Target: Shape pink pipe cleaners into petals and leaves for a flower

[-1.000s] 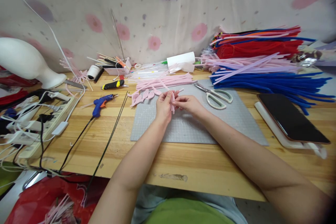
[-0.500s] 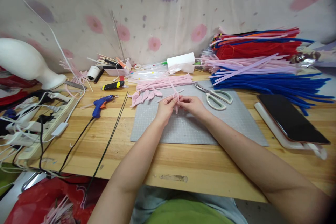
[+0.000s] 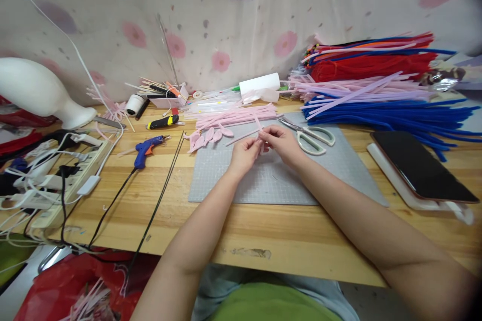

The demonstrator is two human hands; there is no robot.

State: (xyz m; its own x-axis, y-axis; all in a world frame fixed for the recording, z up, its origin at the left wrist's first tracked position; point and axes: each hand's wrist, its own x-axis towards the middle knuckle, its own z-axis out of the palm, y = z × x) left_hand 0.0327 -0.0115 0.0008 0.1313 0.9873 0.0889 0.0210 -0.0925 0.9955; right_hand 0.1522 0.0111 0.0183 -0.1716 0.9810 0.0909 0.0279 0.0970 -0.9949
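Note:
Over a grey cutting mat [image 3: 271, 180] my left hand [image 3: 244, 154] and my right hand [image 3: 280, 141] meet, both pinched on one pale pink pipe cleaner [image 3: 243, 136] whose free end sticks out to the left. Several finished pink leaf shapes [image 3: 205, 138] lie at the mat's far left corner. A loose bundle of pink pipe cleaners [image 3: 235, 116] rests just beyond my hands. White-handled scissors [image 3: 311, 135] lie right of my right hand.
Stacks of red, pink and blue pipe cleaners [image 3: 376, 90] fill the back right. A dark phone [image 3: 422, 165] lies on a white pad. A blue glue gun [image 3: 145, 148], a power strip [image 3: 64, 170] with cables and a white mannequin head [image 3: 33, 90] stand to the left.
Both hands have shifted slightly away from me and to the right. The pink piece between them, folded upright before, now points out flat to the left.

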